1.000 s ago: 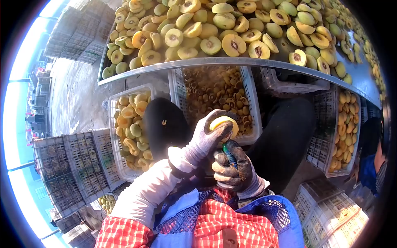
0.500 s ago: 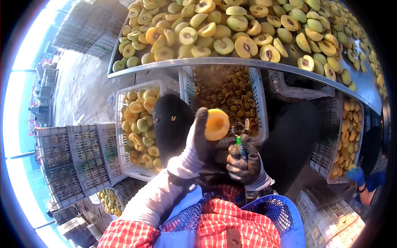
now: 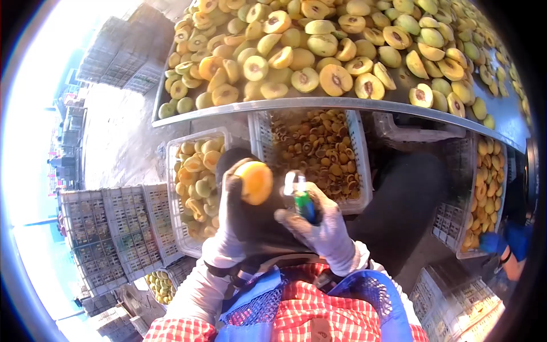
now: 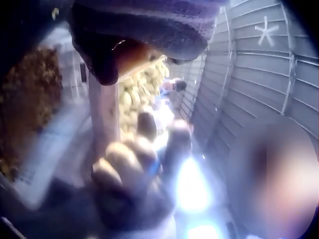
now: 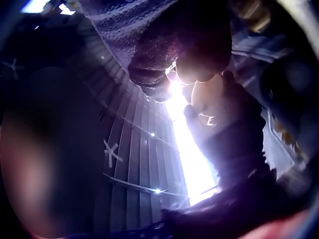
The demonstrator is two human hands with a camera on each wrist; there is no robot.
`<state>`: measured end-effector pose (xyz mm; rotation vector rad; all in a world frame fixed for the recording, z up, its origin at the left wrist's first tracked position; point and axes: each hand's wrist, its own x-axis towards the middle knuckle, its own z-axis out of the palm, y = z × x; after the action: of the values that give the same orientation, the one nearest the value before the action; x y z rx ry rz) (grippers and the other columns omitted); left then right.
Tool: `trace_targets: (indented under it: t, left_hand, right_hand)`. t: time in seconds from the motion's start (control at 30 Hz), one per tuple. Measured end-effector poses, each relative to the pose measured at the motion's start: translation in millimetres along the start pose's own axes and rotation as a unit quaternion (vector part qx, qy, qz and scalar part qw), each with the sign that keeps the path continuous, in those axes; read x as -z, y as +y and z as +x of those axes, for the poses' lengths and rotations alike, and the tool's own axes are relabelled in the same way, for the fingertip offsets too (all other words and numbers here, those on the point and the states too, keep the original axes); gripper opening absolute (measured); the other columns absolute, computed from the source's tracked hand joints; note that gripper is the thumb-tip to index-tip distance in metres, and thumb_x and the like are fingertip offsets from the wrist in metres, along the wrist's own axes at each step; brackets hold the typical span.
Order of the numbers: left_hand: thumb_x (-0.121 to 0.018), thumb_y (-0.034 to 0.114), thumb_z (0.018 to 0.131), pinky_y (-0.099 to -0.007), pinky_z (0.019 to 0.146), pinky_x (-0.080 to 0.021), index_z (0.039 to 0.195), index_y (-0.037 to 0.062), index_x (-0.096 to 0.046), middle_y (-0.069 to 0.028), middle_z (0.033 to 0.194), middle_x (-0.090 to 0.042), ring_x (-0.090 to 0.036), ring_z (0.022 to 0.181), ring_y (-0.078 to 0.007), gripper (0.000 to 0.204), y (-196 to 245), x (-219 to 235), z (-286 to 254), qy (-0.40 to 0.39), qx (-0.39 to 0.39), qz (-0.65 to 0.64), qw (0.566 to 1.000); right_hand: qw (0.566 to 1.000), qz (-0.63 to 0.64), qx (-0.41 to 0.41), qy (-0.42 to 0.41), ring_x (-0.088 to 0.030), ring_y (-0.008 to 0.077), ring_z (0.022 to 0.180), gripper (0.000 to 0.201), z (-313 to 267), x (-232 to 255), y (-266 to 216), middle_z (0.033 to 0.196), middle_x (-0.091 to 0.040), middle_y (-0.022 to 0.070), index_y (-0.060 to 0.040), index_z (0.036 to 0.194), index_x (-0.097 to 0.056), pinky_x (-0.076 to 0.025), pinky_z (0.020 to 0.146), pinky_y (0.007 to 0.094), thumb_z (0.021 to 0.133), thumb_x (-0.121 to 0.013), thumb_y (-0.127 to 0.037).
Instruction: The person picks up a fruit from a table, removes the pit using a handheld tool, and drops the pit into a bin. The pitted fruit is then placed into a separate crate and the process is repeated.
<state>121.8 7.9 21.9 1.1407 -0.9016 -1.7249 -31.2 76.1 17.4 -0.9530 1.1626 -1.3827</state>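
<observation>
In the head view my gloved left hand grips a yellow peach half above my left knee, close to the crate of peach halves. The left wrist view shows the peach half under the dark glove fingers, mostly covered. My gloved right hand holds a green-handled pitting tool in front of my lap, apart from the fruit. Its metal head points up and is blurred. Between my knees stands a white crate with brown scraps and pit pieces in it.
A metal-edged table heaped with cut peaches stands ahead. On the right is another crate of peach halves, with a person's blue-gloved hand beside it. Stacked grey crates stand at the left.
The hands were together at the fruit, then parted, showing its hollowed cut face. The left hand has since carried the peach half left; the right hand has turned with the tool.
</observation>
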Motion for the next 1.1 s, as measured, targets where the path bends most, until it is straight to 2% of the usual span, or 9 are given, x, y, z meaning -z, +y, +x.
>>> trace_targets:
  t: [0.13, 0.27, 0.5, 0.63, 0.67, 0.73, 0.83, 0.97, 1.1]
  left_hand:
    - [-0.052, 0.048, 0.09, -0.0334, 0.097, -0.038, 0.13, 0.002, -0.033, -0.0121, 0.12, -0.05, -0.047, 0.111, -0.0198, 0.064, -5, -38, -4, -0.065, -0.008, 0.168, 0.984]
    - [-0.049, 0.045, 0.092, -0.0321, 0.094, -0.041, 0.13, 0.0025, -0.035, -0.0117, 0.118, -0.051, -0.05, 0.107, -0.0198, 0.059, -21, -26, -5, -0.083, -0.059, 0.177, 0.979]
    - [-0.049, 0.042, 0.092, -0.0378, 0.087, -0.049, 0.117, 0.0035, -0.051, -0.0112, 0.111, -0.056, -0.057, 0.099, -0.0242, 0.045, -23, 45, -12, 0.173, -0.086, -0.105, 0.976]
    - [-0.056, 0.034, 0.09, -0.0349, 0.09, -0.045, 0.121, 0.0023, -0.05, -0.0158, 0.117, -0.052, -0.054, 0.102, -0.0259, 0.045, -19, 206, -3, 0.204, -0.202, 0.352, 0.891]
    - [-0.063, 0.034, 0.084, -0.0379, 0.094, -0.042, 0.121, 0.0013, -0.051, -0.0206, 0.12, -0.05, -0.053, 0.107, -0.0323, 0.051, -7, 235, -4, 0.234, -0.081, 0.649, 0.719]
    - [-0.066, 0.036, 0.081, -0.0406, 0.095, -0.04, 0.122, 0.0003, -0.05, -0.0225, 0.12, -0.05, -0.05, 0.111, -0.0355, 0.056, 6, 226, 2, 0.262, 0.018, 0.722, 0.64]
    - [-0.067, 0.019, 0.082, -0.0356, 0.086, -0.046, 0.113, -0.0003, -0.056, -0.0163, 0.105, -0.058, -0.059, 0.097, -0.0298, 0.039, 27, 102, 40, 0.162, -0.175, 0.539, 0.808]
    - [-0.068, 0.028, 0.081, -0.0346, 0.07, -0.049, 0.103, 0.0072, -0.061, -0.0128, 0.09, -0.063, -0.062, 0.081, -0.0293, 0.031, 33, -2, 139, 0.053, -0.392, 0.654, 0.644]
    - [-0.068, 0.05, 0.073, -0.0402, 0.074, -0.05, 0.102, 0.0054, -0.057, -0.0146, 0.092, -0.065, -0.064, 0.087, -0.0303, 0.054, 20, -64, 213, -0.037, -0.204, 0.822, 0.53]
  right_hand:
    - [0.96, -0.255, 0.102, 0.061, -0.063, 0.0345, 0.077, 0.045, 12, -1, 3, 0.088, -0.063, 0.0183, -0.0037, 0.109, -0.055, -0.052, 0.068, 0.0355, 0.069, -0.075, -0.012]
    - [0.977, -0.163, 0.126, 0.051, -0.065, 0.0302, 0.076, 0.024, 8, -5, 14, 0.085, -0.063, 0.0176, -0.0016, 0.097, -0.058, -0.051, 0.068, 0.034, 0.075, -0.066, -0.002]
    - [0.972, 0.188, -0.128, 0.06, -0.052, 0.0063, 0.053, 0.006, 3, 1, 33, 0.068, -0.058, -0.0008, -0.0042, 0.089, -0.058, -0.043, 0.048, 0.0209, 0.085, -0.06, -0.008]
    - [0.962, 0.176, -0.208, 0.025, -0.049, 0.0066, 0.043, 0.016, -5, 9, 31, 0.057, -0.053, -0.0012, -0.0055, 0.085, -0.055, -0.041, 0.04, 0.0215, 0.086, -0.065, -0.017]
    - [0.957, 0.193, -0.215, 0.023, -0.049, 0.0069, 0.042, 0.018, -7, 10, 36, 0.055, -0.052, -0.0011, -0.0057, 0.084, -0.054, -0.041, 0.04, 0.0221, 0.086, -0.067, -0.019]
    - [0.937, 0.228, -0.264, 0.028, -0.049, 0.0107, 0.04, 0.015, -6, 11, 36, 0.057, -0.052, 0.002, -0.0037, 0.091, -0.055, -0.041, 0.037, 0.0245, 0.088, -0.063, -0.016]
    - [0.924, 0.256, -0.282, 0.02, -0.05, 0.0092, 0.045, 0.021, -2, 8, 40, 0.061, -0.054, 0.0001, -0.0068, 0.092, -0.054, -0.043, 0.042, 0.0235, 0.085, -0.068, -0.022]
    - [0.965, 0.148, -0.216, 0.01, -0.056, 0.0098, 0.075, 0.029, 3, 9, 62, 0.084, -0.06, 0.0036, -0.0028, 0.102, -0.056, -0.046, 0.071, 0.0245, 0.086, -0.067, -0.024]
    - [0.954, 0.137, -0.256, 0.073, -0.057, 0.015, 0.091, 0.038, 3, 29, 83, 0.101, -0.061, 0.0084, 0.0009, 0.116, -0.053, -0.045, 0.083, 0.0276, 0.087, -0.062, -0.021]
